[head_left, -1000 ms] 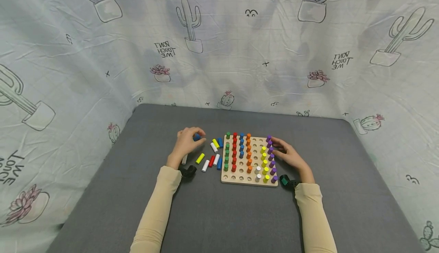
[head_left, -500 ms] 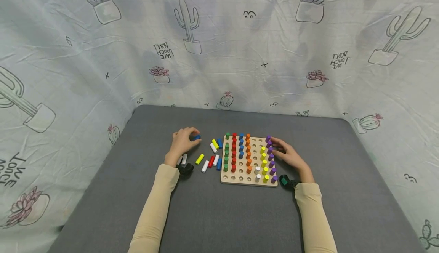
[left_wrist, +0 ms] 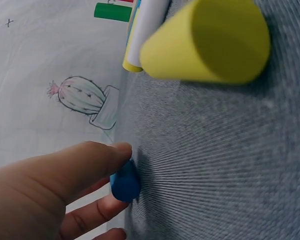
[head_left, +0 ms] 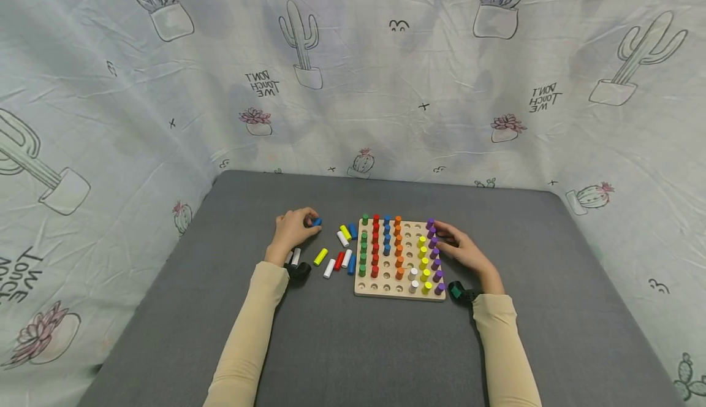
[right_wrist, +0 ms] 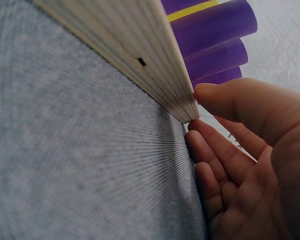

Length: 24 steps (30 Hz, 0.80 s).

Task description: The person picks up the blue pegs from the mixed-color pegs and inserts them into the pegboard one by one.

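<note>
In the head view my left hand (head_left: 291,229) is left of the pegboard, low over the table. Thumb and fingers pinch a blue peg (left_wrist: 125,187), whose round end faces the left wrist camera. My right hand (head_left: 466,252) lies along the right side of the wooden pegboard (head_left: 380,295), fingers loosely bent. In the right wrist view its thumb tip touches the upper edge of the board's side, with the fingertips close by below. The board carries upright rows of green, red, blue, orange, white, yellow and purple pegs (right_wrist: 215,32), and bare holes show between some.
Loose pegs lie between the left hand and the board: a red peg (head_left: 339,261), yellow pegs (head_left: 320,257), white pegs (head_left: 329,268) and blue pegs (head_left: 352,265). A grey cloth (head_left: 353,346) covers the table. Behind hangs a printed cactus curtain (head_left: 353,76).
My left hand has drifted slightly left with the blue peg, uncovering more of the white pegs by its wrist. The right hand stays at the board's side.
</note>
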{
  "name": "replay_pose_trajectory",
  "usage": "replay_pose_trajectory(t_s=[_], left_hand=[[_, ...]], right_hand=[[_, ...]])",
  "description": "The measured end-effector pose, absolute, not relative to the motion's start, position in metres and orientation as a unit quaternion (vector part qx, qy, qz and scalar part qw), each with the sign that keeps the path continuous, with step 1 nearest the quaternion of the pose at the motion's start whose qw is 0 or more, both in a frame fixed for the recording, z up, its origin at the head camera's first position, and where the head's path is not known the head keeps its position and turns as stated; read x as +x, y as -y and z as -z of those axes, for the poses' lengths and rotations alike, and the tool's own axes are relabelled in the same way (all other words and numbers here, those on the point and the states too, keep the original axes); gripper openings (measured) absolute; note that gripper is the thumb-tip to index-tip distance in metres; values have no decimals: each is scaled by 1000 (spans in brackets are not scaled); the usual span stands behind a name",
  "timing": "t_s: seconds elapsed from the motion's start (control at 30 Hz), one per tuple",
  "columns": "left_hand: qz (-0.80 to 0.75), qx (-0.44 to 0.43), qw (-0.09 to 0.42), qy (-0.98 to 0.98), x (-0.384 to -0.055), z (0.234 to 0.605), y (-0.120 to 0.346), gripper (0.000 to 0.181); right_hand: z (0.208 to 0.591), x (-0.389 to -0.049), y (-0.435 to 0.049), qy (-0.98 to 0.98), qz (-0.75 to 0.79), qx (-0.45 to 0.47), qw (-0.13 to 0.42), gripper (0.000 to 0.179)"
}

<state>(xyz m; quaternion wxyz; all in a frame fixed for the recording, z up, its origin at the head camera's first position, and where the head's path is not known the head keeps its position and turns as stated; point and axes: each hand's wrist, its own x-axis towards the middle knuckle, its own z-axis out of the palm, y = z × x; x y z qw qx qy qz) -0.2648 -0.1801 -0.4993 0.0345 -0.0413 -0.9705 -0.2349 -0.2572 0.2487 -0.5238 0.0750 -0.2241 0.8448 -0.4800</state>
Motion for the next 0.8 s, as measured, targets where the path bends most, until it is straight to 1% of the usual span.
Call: replay_pose_trajectory(t_s=[0.13, 0.37, 0.8], left_hand=[[240, -40, 32, 969, -265, 499, 179, 29], [242, -42, 41, 968, -268, 500, 178, 28], [240, -44, 57, 968, -267, 499, 176, 19]], right_hand=[[530, -261, -251, -842, 487, -220, 80, 54], [529, -261, -251, -841, 489, -220, 79, 54], [530, -261, -252, -842, 486, -221, 76, 53]])
